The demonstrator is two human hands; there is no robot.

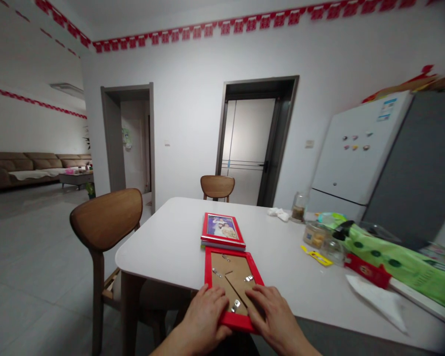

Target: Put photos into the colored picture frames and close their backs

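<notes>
A red picture frame [239, 269] lies back side up at the table's near edge, showing its brown backing board, several metal clips and a stand cut into the board. My left hand [206, 312] grips its lower left side, fingers resting on the backing. On the lower right, my right hand [272, 312] holds the opposite side, fingertips on the board near the stand. Just beyond, a second red frame [224, 228] with a photo of people in it lies face up, on top of something flat whose edge shows beneath.
On the white table [166, 242]'s right stand a glass jar [298, 207], a clear tub [316, 235], a yellow strip [317, 255], white paper [376, 299] and a green bag [400, 257]. Wooden chairs stand left [109, 222] and at the far end.
</notes>
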